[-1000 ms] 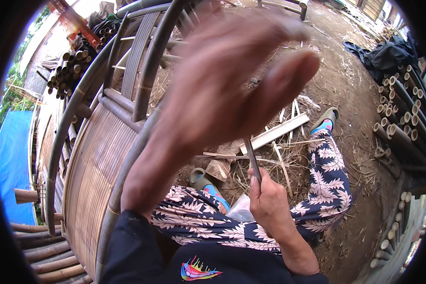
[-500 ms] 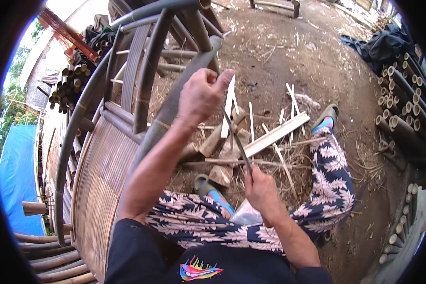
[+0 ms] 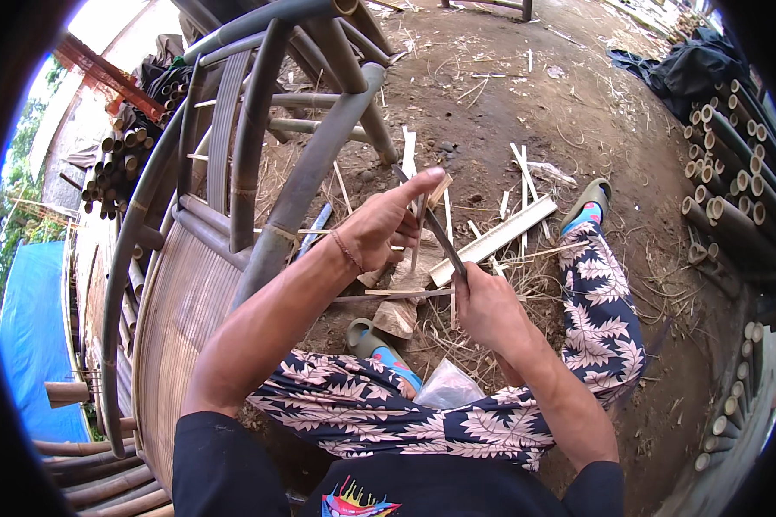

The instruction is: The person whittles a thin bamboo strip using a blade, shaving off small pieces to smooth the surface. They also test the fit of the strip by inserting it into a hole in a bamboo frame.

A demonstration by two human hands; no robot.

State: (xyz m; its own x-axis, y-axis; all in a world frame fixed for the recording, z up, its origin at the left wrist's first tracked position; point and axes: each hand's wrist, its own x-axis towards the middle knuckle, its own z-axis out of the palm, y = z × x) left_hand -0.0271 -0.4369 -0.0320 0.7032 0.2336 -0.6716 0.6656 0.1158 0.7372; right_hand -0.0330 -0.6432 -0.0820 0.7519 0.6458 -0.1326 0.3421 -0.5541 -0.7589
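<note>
My right hand [image 3: 494, 312] is closed round the handle end of a long dark knife [image 3: 444, 237], its blade slanting up and to the left. Against the blade, my left hand [image 3: 386, 226] has its fingers curled and its thumb stretched out. A thin bamboo strip [image 3: 419, 234] runs down from that grip, its pale upper end showing by the thumb tip. Below the hands is a wooden block [image 3: 397, 317] on the dirt. A wide split bamboo piece [image 3: 504, 239] lies just beyond my right hand, with several pale slivers around it.
At my left stands a bamboo chair [image 3: 177, 314] with a slatted seat and a thick armrest [image 3: 306, 185]. Stacked bamboo poles [image 3: 737, 177] line the right side. A clear plastic bag [image 3: 448, 386] lies between my legs. Shavings [image 3: 535, 302] litter the ground.
My left hand has come down and slightly right to the blade, and its thumb now points outward. The right hand and knife have shifted slightly right. The view has shifted a little.
</note>
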